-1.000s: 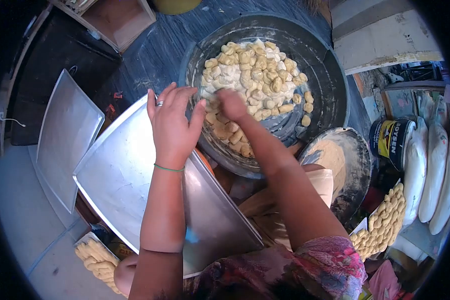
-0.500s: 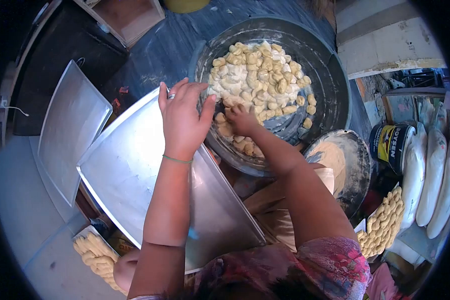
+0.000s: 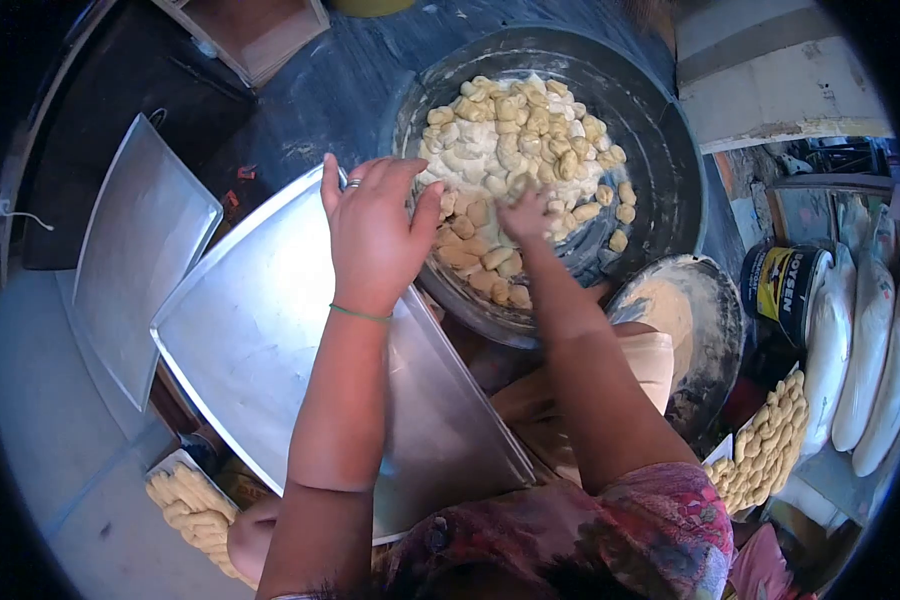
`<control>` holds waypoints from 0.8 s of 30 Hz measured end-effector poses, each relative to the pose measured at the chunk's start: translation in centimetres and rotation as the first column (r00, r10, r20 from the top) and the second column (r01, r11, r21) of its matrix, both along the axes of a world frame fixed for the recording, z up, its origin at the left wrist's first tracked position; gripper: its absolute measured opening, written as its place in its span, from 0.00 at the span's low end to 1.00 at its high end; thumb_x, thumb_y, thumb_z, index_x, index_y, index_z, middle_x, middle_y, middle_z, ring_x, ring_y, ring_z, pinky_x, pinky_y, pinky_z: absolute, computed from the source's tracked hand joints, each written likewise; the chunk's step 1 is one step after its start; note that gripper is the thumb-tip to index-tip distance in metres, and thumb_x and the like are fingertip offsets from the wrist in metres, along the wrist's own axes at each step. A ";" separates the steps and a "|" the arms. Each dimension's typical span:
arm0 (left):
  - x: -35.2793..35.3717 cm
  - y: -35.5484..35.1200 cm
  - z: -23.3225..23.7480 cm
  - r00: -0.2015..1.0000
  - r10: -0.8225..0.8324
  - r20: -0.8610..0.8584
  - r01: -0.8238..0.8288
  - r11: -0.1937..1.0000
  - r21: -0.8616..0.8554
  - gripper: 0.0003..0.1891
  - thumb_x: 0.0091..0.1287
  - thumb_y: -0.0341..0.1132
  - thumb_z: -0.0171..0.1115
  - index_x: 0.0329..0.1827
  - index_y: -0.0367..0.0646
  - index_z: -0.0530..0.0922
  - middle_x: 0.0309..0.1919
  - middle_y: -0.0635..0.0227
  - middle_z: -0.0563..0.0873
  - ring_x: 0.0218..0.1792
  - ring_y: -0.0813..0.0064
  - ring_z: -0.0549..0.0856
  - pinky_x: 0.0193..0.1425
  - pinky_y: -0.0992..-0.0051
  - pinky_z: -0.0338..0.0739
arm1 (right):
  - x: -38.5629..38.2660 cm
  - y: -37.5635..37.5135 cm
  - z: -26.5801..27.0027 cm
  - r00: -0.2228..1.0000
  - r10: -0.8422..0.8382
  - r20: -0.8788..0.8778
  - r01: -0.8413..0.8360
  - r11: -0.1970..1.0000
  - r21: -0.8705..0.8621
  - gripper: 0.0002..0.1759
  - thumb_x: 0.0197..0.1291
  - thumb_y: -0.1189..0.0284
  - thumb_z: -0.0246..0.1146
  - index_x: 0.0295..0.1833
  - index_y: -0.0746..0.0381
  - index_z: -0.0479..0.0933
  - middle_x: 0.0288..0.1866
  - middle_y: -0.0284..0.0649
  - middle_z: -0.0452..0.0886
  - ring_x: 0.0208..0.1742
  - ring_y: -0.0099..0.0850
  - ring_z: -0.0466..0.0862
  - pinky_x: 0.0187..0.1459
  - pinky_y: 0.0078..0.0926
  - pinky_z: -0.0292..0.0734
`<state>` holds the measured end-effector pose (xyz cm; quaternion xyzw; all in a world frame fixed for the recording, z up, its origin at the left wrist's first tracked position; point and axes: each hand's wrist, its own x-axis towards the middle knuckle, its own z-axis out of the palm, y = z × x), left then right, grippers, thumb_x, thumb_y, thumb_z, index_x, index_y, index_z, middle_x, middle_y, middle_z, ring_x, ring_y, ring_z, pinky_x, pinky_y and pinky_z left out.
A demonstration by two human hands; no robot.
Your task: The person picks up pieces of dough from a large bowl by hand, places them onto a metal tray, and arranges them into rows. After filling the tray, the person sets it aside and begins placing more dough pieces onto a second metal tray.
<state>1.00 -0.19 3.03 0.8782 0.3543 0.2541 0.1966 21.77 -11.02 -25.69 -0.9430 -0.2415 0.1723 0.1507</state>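
Note:
A wide dark basin (image 3: 660,190) holds many small pale dough pieces (image 3: 540,125) dusted with white flour. My right hand (image 3: 528,215) is down among them, slightly blurred, its fingers apart and touching the pieces. Left of it, a group of dough pieces with a tan coating (image 3: 470,250) sits near the basin's near rim. My left hand (image 3: 378,225), with a ring and a green wrist band, lies over the upper corner of a metal tray (image 3: 260,310). Its fingers are stretched out and the thumb stands apart, close to the basin's rim. The tray slants beside my lap.
A second metal tray (image 3: 145,260) leans at the left. Right of my knee stands a bowl of tan powder (image 3: 720,310). Shaped dough (image 3: 195,510) lies at lower left, and more dough rows (image 3: 765,445) at lower right, near a Boysen can (image 3: 785,285) and filled white bags (image 3: 870,350).
My right hand has moved right and slightly up, off the near-left dough pieces, and more tan-coated pieces now show there. My left hand stays on the tray corner, shifted slightly.

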 end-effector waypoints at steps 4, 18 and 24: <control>-0.1 0.2 0.2 1.000 -0.007 -0.017 0.007 1.000 -0.002 0.13 0.68 0.43 0.63 0.48 0.44 0.84 0.44 0.60 0.87 0.53 0.59 0.83 0.78 0.50 0.47 | -7.4 -0.3 2.2 0.741 0.668 0.068 -0.632 0.728 -0.266 0.38 0.55 0.48 0.66 0.70 0.50 0.70 0.74 0.52 0.63 0.77 0.52 0.58 0.73 0.56 0.55; 0.1 0.0 -0.1 0.999 -0.003 -0.051 0.003 1.000 0.008 0.12 0.69 0.42 0.63 0.47 0.45 0.84 0.44 0.64 0.88 0.51 0.62 0.83 0.79 0.52 0.46 | -5.0 -3.5 1.9 0.999 0.007 -0.051 -0.024 0.938 -0.346 0.46 0.50 0.42 0.69 0.74 0.43 0.64 0.77 0.53 0.54 0.78 0.54 0.56 0.67 0.71 0.58; -0.2 0.3 0.0 1.000 -0.027 -0.012 0.027 1.000 0.000 0.12 0.68 0.42 0.63 0.47 0.45 0.84 0.43 0.64 0.88 0.51 0.62 0.83 0.79 0.53 0.46 | -3.7 -4.0 2.4 0.912 0.409 0.017 -0.407 0.911 -0.061 0.40 0.56 0.46 0.65 0.70 0.52 0.67 0.73 0.49 0.63 0.69 0.51 0.66 0.66 0.55 0.62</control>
